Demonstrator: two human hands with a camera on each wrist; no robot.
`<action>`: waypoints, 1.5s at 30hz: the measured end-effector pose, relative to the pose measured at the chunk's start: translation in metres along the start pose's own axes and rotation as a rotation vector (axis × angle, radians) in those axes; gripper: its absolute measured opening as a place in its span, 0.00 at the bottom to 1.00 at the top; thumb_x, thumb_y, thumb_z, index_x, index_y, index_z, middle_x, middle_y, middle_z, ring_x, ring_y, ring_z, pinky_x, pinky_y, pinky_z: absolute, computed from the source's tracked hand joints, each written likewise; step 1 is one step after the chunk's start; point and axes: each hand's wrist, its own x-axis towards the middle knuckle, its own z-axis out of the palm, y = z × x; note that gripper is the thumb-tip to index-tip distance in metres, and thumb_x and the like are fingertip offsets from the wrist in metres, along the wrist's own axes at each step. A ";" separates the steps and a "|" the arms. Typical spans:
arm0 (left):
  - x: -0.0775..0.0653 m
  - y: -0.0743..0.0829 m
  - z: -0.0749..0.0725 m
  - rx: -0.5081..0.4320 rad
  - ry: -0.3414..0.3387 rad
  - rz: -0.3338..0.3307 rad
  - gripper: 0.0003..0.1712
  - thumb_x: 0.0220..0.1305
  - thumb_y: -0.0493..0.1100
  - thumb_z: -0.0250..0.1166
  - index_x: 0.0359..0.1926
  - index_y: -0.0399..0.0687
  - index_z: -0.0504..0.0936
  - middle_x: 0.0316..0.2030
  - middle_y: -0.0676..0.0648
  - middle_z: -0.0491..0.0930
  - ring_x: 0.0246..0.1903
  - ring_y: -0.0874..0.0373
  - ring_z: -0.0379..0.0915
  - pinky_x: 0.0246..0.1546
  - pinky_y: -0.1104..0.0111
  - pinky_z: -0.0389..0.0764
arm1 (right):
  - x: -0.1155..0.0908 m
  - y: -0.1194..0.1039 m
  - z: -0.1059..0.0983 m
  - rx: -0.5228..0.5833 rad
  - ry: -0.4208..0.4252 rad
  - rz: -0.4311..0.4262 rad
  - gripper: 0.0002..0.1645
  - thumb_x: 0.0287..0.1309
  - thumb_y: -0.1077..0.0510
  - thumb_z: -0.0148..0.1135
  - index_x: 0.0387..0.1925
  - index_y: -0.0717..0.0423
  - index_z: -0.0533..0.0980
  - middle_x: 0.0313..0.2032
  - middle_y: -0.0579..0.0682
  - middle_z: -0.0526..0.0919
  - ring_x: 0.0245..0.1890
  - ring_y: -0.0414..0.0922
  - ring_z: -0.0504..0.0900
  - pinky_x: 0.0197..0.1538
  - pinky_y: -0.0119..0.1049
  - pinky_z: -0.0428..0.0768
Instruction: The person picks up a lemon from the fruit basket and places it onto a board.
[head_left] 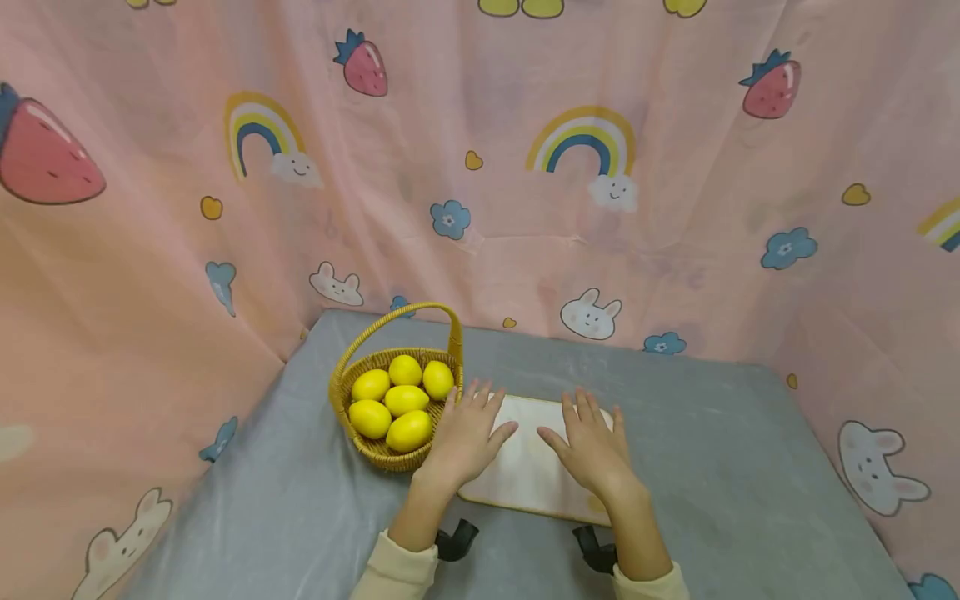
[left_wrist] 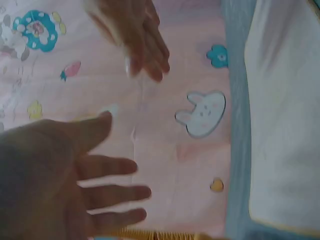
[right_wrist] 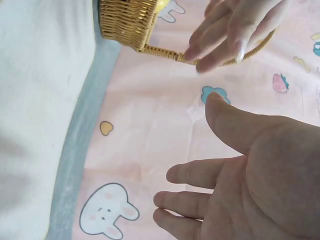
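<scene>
Both hands hover palm down with fingers spread and nothing held. The left hand (head_left: 467,435) is over the left edge of a white board (head_left: 528,458), beside the basket's right rim. Over the board's right side is the right hand (head_left: 592,442). The wicker basket (head_left: 396,463) has a tall arched handle and holds several yellow lemons (head_left: 406,400). In the left wrist view the left hand (left_wrist: 65,175) shows straight fingers and a raised thumb. The right wrist view has the right hand (right_wrist: 240,180) likewise spread, with part of the basket (right_wrist: 127,22) behind.
A grey cloth (head_left: 720,467) covers the table. Pink printed curtains (head_left: 480,200) stand behind the table and on both sides. Black curved wrist mounts (head_left: 456,542) sit near both wrists, by cream sleeves (head_left: 397,567).
</scene>
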 end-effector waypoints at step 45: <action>-0.073 -0.153 0.024 -0.568 0.983 -0.274 0.15 0.56 0.28 0.72 0.45 0.27 0.83 0.40 0.31 0.85 0.47 0.36 0.81 0.51 0.85 0.69 | 0.008 0.000 0.011 0.039 -0.012 -0.043 0.44 0.72 0.41 0.53 0.71 0.72 0.58 0.72 0.72 0.55 0.73 0.66 0.51 0.69 0.69 0.41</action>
